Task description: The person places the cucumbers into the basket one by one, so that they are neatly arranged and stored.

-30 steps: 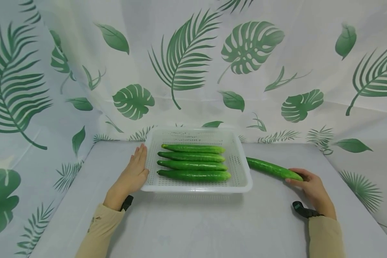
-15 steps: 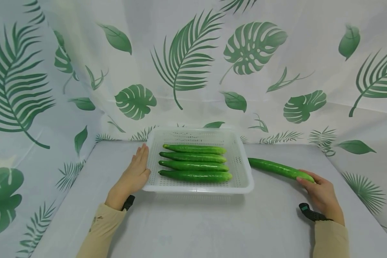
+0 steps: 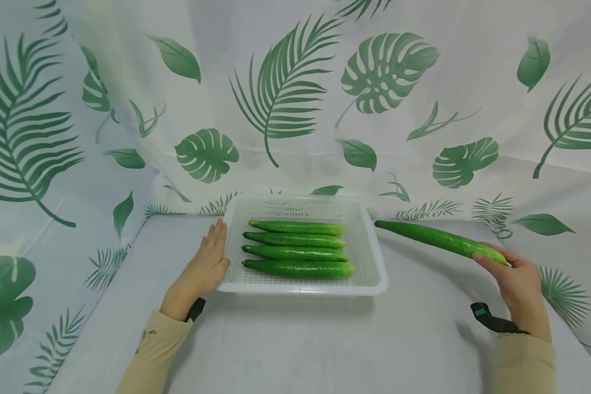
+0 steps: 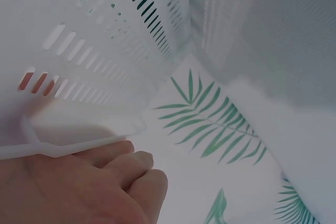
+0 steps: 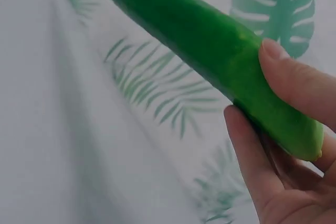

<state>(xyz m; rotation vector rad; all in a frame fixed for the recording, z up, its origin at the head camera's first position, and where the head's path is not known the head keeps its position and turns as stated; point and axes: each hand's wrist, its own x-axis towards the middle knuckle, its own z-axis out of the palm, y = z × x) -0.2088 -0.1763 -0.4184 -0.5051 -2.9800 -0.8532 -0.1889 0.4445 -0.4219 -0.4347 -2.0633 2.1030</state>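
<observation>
My right hand [image 3: 519,282] grips a long green cucumber [image 3: 435,237] by its paler right end, thumb on the near side. Held above the table, the cucumber casts a shadow below, and its dark tip points left, close to the basket's right rim. In the right wrist view, the thumb [image 5: 302,85] and fingers pinch the cucumber [image 5: 210,45] from opposite sides. My left hand [image 3: 204,268], fingers straight, rests against the left side of a white perforated plastic basket [image 3: 302,289]. Several cucumbers [image 3: 297,268] lie inside it in parallel, side by side.
The basket stands at the back middle of a white-covered table [image 3: 295,345]. Behind it and at both sides hangs a white curtain [image 3: 295,175] printed with green leaves. Each wrist wears a black strap [image 3: 494,323].
My right hand has lifted the cucumber off the table and drawn it rightward, away from the basket. The left hand and the basket keep their places.
</observation>
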